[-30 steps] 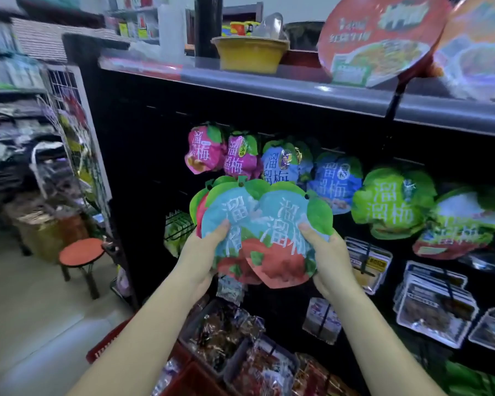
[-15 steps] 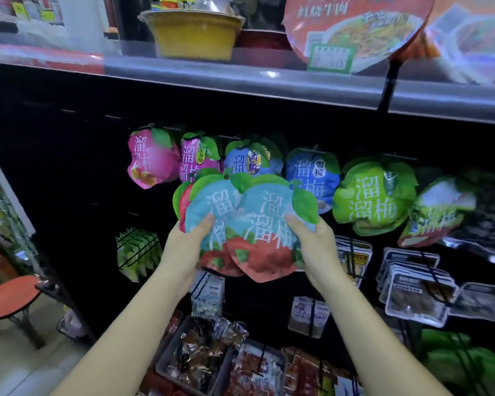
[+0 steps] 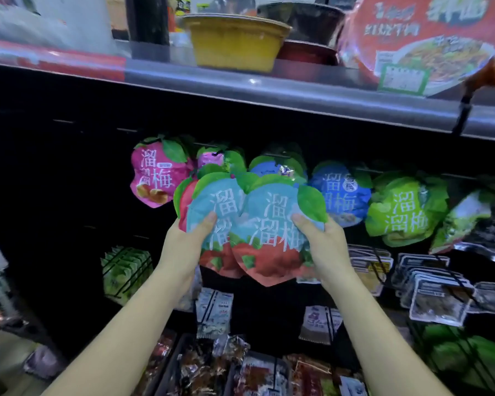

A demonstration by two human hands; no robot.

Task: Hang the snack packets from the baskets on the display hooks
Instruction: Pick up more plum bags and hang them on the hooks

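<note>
I am watching the black display rack (image 3: 69, 172) looming closer than before. The fan of teal-and-red leaf-shaped foil snack packets (image 3: 269, 224) is riding higher in front of it, the left hand (image 3: 183, 252) and right hand (image 3: 326, 250) still gripping its sides, and is covering more of the hung purple foil packet (image 3: 210, 160).

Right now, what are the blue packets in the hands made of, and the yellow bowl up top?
The blue packets, gripped by the left hand and right hand, look like thin printed plastic film, slightly shiny: they bend and crease. The yellow bowl looks matte, likely paper or foam, with a rolled rim; blur leaves that open.
</note>
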